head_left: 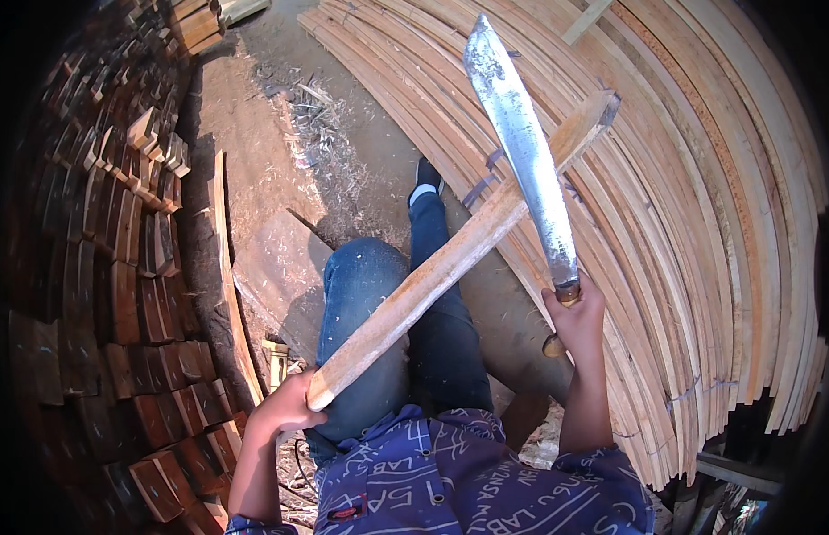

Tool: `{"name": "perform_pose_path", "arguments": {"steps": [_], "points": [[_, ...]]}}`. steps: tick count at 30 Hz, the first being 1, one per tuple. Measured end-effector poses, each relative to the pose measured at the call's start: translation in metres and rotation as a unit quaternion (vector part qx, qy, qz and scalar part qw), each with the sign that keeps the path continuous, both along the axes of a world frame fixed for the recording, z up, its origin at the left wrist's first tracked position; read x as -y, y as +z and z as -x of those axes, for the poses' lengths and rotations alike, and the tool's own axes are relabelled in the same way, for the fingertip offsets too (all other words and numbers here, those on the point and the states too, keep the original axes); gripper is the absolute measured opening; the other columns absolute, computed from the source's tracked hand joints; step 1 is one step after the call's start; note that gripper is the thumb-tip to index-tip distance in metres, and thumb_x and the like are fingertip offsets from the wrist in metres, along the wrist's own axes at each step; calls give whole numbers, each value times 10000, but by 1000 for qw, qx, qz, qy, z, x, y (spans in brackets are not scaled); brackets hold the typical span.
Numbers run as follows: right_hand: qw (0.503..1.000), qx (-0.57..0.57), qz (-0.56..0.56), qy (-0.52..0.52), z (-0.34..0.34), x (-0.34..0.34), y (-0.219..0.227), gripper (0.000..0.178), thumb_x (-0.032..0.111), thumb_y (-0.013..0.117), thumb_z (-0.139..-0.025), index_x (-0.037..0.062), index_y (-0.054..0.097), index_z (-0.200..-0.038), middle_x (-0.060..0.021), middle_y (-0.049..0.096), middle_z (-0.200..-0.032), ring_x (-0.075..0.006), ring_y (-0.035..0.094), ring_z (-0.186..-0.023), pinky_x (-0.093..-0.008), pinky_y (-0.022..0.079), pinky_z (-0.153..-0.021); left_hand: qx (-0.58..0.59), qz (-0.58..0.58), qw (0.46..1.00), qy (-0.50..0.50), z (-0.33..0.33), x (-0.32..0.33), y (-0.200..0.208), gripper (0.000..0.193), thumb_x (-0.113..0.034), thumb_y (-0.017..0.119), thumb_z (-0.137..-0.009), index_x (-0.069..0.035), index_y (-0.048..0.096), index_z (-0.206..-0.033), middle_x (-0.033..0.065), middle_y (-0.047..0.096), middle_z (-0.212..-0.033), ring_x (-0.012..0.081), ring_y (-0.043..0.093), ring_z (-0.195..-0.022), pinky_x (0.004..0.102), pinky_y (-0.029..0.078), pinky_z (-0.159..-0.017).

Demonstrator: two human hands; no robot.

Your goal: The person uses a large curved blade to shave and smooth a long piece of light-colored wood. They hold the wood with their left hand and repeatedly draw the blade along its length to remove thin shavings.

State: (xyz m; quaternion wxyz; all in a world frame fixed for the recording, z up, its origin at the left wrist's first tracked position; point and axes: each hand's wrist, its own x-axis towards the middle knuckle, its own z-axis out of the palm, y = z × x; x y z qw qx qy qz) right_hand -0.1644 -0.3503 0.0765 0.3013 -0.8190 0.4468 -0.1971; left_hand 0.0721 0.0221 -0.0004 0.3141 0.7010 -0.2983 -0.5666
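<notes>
My left hand (288, 403) is closed around the near end of a rough wooden stick (432, 276). The stick slants up to the right across my thigh, its far end reaching over the bundled wood strips. In my right hand (578, 319) is a machete (523, 143), gripped by its wooden handle. Its broad, shiny blade points up and away, tip toward the top of the view. The blade passes in front of the stick near its far end; whether they touch I cannot tell.
Long wood strips (700, 223), tied in bundles, lie along the right. Stacked cut wood pieces (156, 303) form a wall on the left. Wood chips (321, 134) litter the ground ahead. A thin slat (225, 276) and a flat board (280, 267) lie beside my left leg.
</notes>
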Motion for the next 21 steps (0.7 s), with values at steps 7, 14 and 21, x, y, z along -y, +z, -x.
{"name": "perform_pose_path", "arguments": {"steps": [7,14,21], "points": [[999,-1,-35,13,12,-24,-24,260,18,700,-785,-44,618,-1024,-118,654,-695,-122,617,-633,-284,479,-599,40,19,999,-5,6,-2,2,617,-11,753,-619,0,572,-1209,97,670,-1010,185,629,-946,315,489,-883],[988,51,-122,-84,0,-7,-12,179,21,714,-791,-17,620,-938,-52,617,-670,-105,572,-610,-280,465,-588,13,15,1000,22,9,-1,-5,620,-34,753,-618,-24,575,-1212,119,678,-1000,190,640,-944,318,493,-886],[997,31,-72,24,8,-26,-30,233,30,714,-783,-51,614,-976,-80,669,-714,-93,616,-655,-271,485,-621,38,-6,999,12,8,7,17,601,-29,743,-625,-23,578,-1203,123,687,-1022,193,645,-961,318,495,-890]]}}
